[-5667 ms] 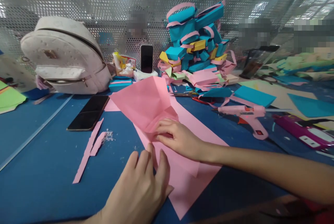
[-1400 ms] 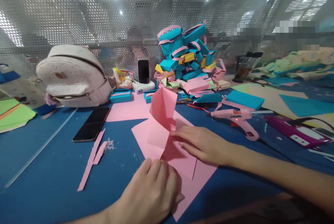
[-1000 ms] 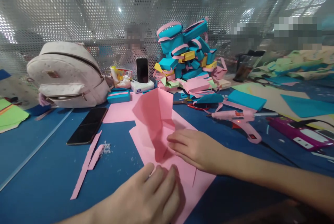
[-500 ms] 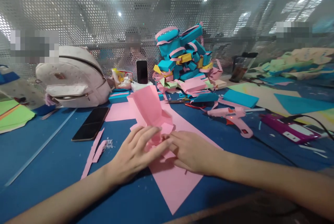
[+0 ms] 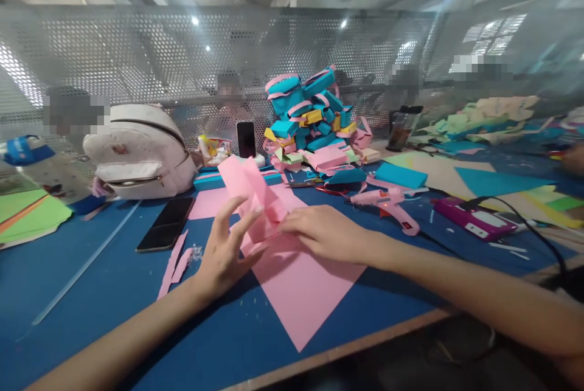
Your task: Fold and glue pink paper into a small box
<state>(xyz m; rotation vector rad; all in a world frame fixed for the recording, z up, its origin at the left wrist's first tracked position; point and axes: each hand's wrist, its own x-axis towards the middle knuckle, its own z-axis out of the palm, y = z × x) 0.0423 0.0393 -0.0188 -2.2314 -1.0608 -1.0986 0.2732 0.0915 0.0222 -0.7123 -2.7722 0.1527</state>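
A folded piece of pink paper [image 5: 247, 187] stands up between my hands, with a tall flap and creased sides. My right hand [image 5: 326, 231] is closed on its lower right edge; the fingertips are partly hidden behind the folds. To the left of the folded paper, my left hand [image 5: 225, 248] has its fingers spread and curved. Its fingertips overlap the paper's left side, and whether they touch it I cannot tell. Beneath both lies a flat pink sheet [image 5: 301, 303], one corner pointing toward me.
A pink glue gun [image 5: 387, 201] lies at right beside a purple power strip [image 5: 474, 219]. Left are a black phone [image 5: 166, 225], pink paper scraps [image 5: 172, 266] and a white backpack [image 5: 141, 151]. Behind rises a pile of blue and pink paper boxes [image 5: 314, 123]; scissors [image 5: 303, 183] lie before it.
My left hand has drawn back to the left, its fingers spreading off the folded paper. The right hand stays at the paper. The camera view has tilted upward.
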